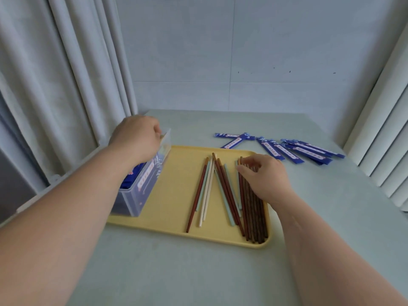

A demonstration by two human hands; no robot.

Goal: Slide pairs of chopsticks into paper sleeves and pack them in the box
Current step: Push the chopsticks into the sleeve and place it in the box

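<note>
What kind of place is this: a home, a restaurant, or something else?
Probably a staged work booth rather than a restaurant: a pale table stands against plain wall panels, with grey curtains hanging on the left.

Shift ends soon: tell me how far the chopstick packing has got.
Done: blue sleeves lie in the box. In hand: right hand touches brown chopsticks on the tray; left hand at the box rim. Left: many loose chopsticks, several unpacked sleeves.
</note>
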